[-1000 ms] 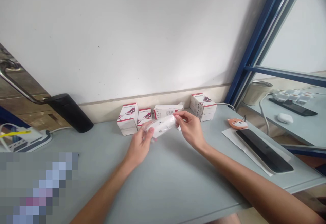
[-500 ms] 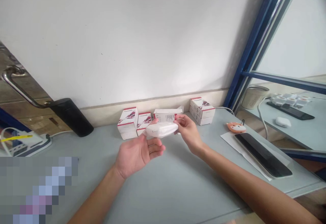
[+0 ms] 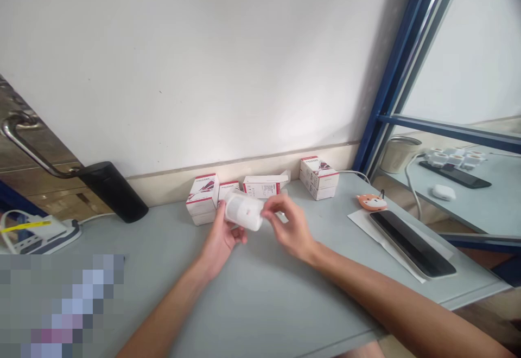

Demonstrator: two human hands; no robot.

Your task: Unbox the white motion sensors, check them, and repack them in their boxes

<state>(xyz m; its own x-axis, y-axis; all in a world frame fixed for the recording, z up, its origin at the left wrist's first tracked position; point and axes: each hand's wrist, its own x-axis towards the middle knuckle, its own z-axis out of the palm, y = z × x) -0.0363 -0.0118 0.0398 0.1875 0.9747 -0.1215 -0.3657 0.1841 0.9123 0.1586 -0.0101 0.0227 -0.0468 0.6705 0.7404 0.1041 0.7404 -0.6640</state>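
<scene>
White plastic-wrapped device (image 3: 244, 210) sits clamped in the left hand (image 3: 220, 237) above the grey bench (image 3: 260, 304), before white boxes (image 3: 202, 198); the blurred right hand (image 3: 290, 227) is at its end, grip unclear.

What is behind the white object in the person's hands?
Small white and red boxes stand behind the white object. The nearest box directly behind it is mostly covered, so most of its front cannot be seen.

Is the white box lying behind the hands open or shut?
Open: the white box has a flap sticking up at its right end.
</scene>
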